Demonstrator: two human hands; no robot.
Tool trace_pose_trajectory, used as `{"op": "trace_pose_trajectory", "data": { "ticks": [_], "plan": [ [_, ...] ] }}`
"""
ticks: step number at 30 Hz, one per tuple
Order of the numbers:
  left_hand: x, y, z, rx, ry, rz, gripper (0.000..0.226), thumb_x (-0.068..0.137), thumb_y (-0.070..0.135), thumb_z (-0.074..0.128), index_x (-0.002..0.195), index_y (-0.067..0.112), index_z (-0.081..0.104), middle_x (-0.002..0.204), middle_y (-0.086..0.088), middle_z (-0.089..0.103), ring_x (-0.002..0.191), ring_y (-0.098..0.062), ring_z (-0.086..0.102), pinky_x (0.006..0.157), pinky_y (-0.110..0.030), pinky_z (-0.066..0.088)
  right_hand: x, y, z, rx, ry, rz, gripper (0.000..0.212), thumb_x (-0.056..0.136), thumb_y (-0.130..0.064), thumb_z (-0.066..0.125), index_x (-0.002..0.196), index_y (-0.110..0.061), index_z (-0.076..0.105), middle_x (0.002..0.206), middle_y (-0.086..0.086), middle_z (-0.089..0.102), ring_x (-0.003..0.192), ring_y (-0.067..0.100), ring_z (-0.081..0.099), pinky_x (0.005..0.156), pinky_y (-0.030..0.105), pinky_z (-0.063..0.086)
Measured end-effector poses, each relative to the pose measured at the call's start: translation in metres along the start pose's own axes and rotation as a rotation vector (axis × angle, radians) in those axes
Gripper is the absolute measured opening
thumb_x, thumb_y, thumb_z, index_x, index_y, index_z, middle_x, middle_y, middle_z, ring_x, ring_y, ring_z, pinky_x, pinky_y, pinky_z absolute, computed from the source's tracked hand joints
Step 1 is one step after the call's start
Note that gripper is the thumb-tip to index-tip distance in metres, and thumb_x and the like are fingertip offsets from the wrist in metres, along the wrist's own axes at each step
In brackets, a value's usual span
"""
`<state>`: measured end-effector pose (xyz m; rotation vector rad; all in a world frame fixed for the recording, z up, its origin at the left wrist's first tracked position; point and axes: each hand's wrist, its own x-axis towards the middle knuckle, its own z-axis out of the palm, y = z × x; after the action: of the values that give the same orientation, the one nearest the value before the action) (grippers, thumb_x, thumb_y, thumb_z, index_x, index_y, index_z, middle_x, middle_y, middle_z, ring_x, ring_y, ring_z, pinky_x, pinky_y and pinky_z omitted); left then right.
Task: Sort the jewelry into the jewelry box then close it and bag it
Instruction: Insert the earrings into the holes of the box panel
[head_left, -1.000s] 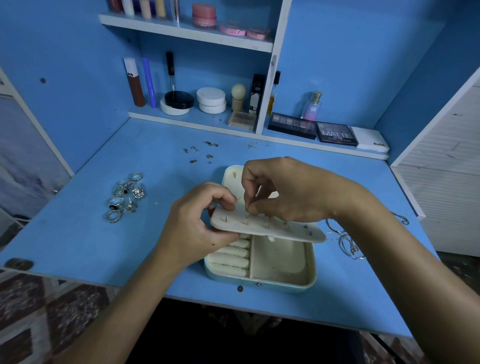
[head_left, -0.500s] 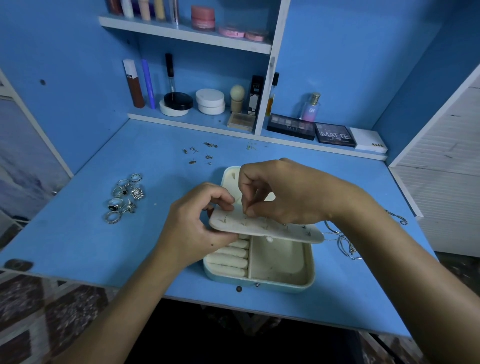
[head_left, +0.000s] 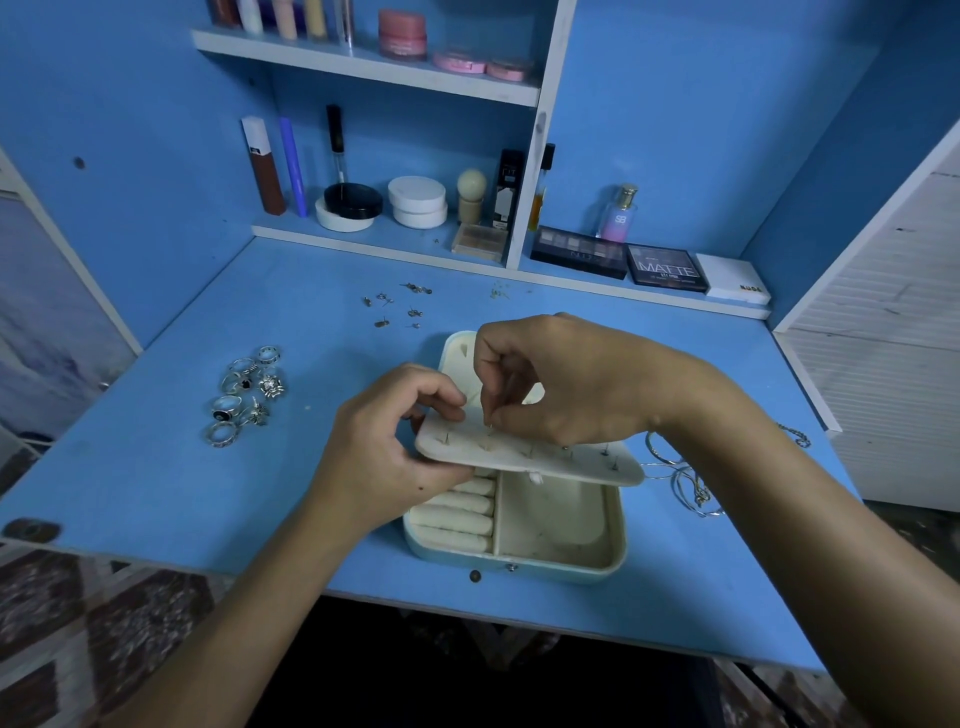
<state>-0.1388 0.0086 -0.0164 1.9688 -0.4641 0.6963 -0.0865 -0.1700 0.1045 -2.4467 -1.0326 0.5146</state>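
Here we hold the earring panel tipped up over the open box, which sits at the centre of the desk toward its near edge. Our left hand grips the panel's 9 o'clock end, thumb on top and fingers curled beneath. Our right hand has thumb and forefinger pressed together on a stud, its post at the panel's face.

To do this well, we judge the left hand should brace the panel directly behind the hole being used, so the panel does not flex away from the push. The post should go in square to the face; a slant may bend it or miss the hole. Several posts already stand along the panel toward 3 o'clock, so we work without brushing them.

More studs lie loose at 11 o'clock from the box, and a cluster of rings at 9 o'clock. Chains lie at 3 o'clock, just beside the box. The ring rolls in the box's left half look bare, so sorting seems early. We would take the studs one at a time, since they are small and roll easily.
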Motion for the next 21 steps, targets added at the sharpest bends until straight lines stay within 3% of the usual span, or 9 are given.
{"op": "trace_pose_trajectory", "data": {
  "ticks": [5,10,16,21],
  "plan": [
    [0.0000,0.0005,-0.0005,-0.011,0.001,0.000,0.042,0.060,0.022,0.082,0.096,0.016,0.063,0.093,0.011,0.065,0.087,-0.007,0.069,0.069,-0.036,0.054,0.0012,-0.0004,0.0009,-0.011,-0.001,0.002,0.021,0.082,-0.013,0.069,0.084,-0.026,0.054,0.084,-0.012,0.072,0.080,0.003,0.067,0.080,0.033,0.056],
    [-0.0004,-0.0003,-0.0001,0.030,0.000,0.017,0.043,0.057,0.013,0.087,0.094,0.009,0.064,0.090,0.005,0.067,0.085,-0.006,0.068,0.069,-0.033,0.053,0.0031,-0.0006,0.0027,-0.031,-0.007,0.009,0.024,0.081,-0.015,0.069,0.079,-0.030,0.050,0.084,-0.011,0.071,0.079,0.004,0.067,0.080,0.038,0.057],
    [0.0002,0.0030,-0.0004,0.024,0.012,0.011,0.040,0.061,0.025,0.082,0.092,0.007,0.064,0.088,0.004,0.068,0.085,-0.005,0.068,0.067,-0.034,0.053,0.0041,-0.0010,0.0038,-0.051,-0.005,0.013,0.025,0.079,-0.016,0.068,0.077,-0.030,0.048,0.084,-0.008,0.071,0.080,0.008,0.066,0.079,0.041,0.056],
    [-0.0012,0.0030,-0.0008,0.010,0.023,-0.002,0.043,0.057,0.018,0.087,0.092,0.010,0.063,0.088,0.005,0.068,0.084,-0.005,0.068,0.066,-0.036,0.054,0.0044,-0.0022,0.0046,-0.060,-0.018,0.024,0.027,0.079,-0.015,0.069,0.077,-0.030,0.047,0.084,-0.010,0.072,0.080,0.008,0.066,0.079,0.038,0.057]
  ]
}}
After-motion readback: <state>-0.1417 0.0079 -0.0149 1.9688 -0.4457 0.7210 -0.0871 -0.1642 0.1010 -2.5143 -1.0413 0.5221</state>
